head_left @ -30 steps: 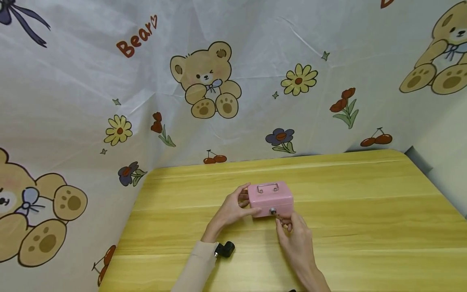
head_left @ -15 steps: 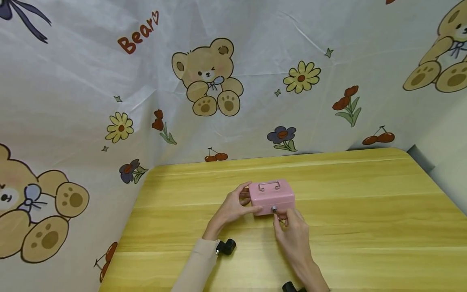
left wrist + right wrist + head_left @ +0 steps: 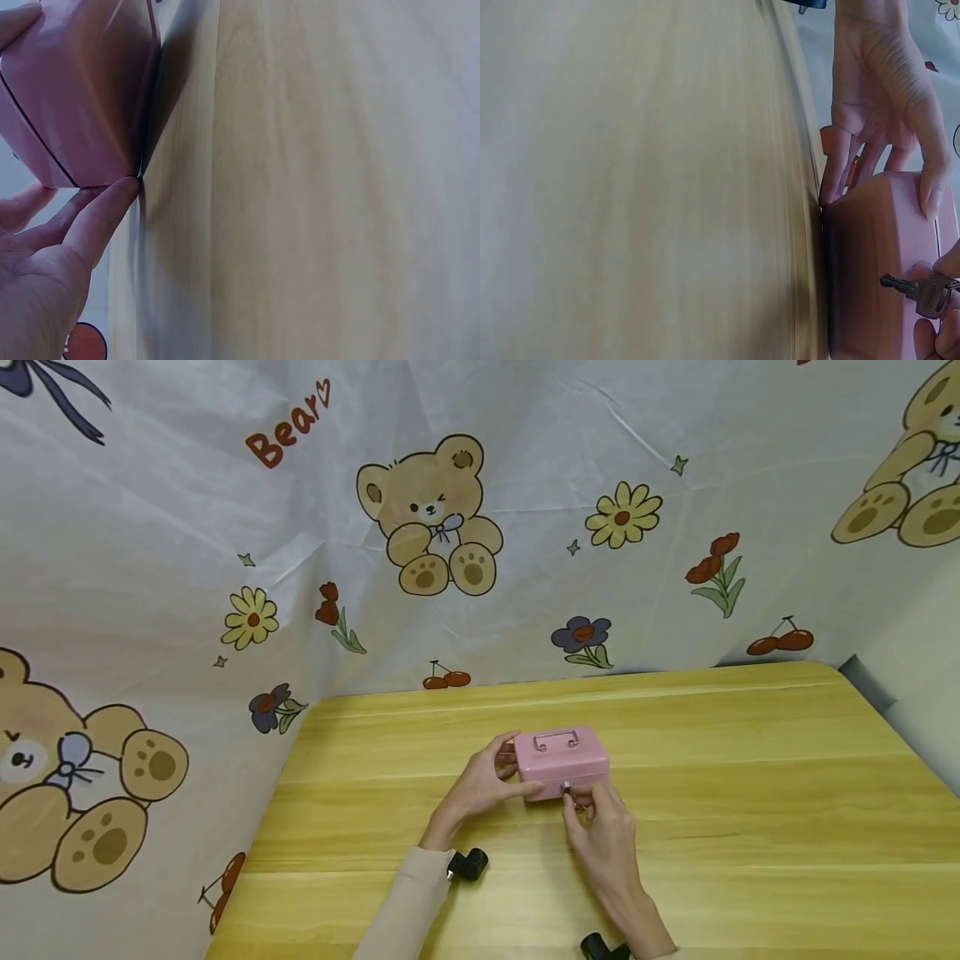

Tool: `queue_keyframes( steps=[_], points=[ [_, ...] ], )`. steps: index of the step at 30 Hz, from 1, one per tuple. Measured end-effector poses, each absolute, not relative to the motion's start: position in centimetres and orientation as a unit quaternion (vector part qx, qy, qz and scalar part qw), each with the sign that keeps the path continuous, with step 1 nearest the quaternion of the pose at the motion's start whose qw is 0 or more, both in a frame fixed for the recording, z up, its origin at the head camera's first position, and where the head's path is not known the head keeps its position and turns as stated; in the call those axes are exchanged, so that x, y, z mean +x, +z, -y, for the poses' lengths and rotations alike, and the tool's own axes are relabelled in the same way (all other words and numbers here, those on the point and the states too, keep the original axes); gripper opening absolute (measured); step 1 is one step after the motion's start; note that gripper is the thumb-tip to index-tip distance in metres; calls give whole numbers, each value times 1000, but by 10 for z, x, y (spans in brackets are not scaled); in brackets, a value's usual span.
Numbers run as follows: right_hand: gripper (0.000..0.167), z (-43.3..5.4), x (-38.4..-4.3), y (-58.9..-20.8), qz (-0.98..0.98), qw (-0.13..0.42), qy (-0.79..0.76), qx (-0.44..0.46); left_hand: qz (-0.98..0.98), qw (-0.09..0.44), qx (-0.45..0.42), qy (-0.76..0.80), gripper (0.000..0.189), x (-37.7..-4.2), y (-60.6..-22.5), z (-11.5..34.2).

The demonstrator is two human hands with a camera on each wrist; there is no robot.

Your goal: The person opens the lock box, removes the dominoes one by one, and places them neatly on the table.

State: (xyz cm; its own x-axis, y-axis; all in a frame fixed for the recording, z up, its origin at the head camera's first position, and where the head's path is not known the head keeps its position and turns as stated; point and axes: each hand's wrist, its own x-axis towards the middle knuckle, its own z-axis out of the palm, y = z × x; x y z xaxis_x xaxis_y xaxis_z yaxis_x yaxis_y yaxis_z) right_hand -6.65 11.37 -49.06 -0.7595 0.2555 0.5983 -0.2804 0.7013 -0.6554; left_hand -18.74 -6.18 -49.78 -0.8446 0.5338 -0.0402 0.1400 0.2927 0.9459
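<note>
A pink cash box (image 3: 562, 766) with a wire handle (image 3: 557, 741) on its lid stands on the table. My left hand (image 3: 480, 785) grips its left end, thumb on the front face and the other fingers around the side. In the left wrist view those fingertips (image 3: 120, 191) press the box's lower edge, right by the tabletop. A silver lock (image 3: 566, 787) sits on the front, with my right hand (image 3: 609, 831) right at it. The right wrist view shows a key (image 3: 930, 294) on a small ring at my right fingers, which pinch at the lock; they partly hide the lock there.
The wood-grain table (image 3: 750, 793) extends around the box on all sides. Behind it hangs a white cloth (image 3: 525, 468) printed with bears and flowers. Black wrist cameras, left (image 3: 468, 864) and right (image 3: 596, 946), stick out from the forearms close above the tabletop.
My right fingers have moved slightly up and left, closer to the lock on the box front. My left hand keeps its grip on the box. The head view has shifted a little.
</note>
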Motion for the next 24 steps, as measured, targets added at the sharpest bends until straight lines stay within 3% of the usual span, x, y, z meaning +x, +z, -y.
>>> queue_keyframes(
  steps=[6,12,19,24],
  points=[
    [23,-112,-62,-491,838,308,448,-50,-787,175,215,551,100,-186,-498,61],
    [7,-111,-59,-486,773,213,583,-133,-791,171,213,548,100,-184,-498,60],
    [20,-113,-59,-478,622,80,741,-241,-793,163,215,547,100,-183,-500,60],
    [23,-116,-59,-480,600,51,753,-266,-789,162,224,549,99,-182,-500,60]
  ],
)
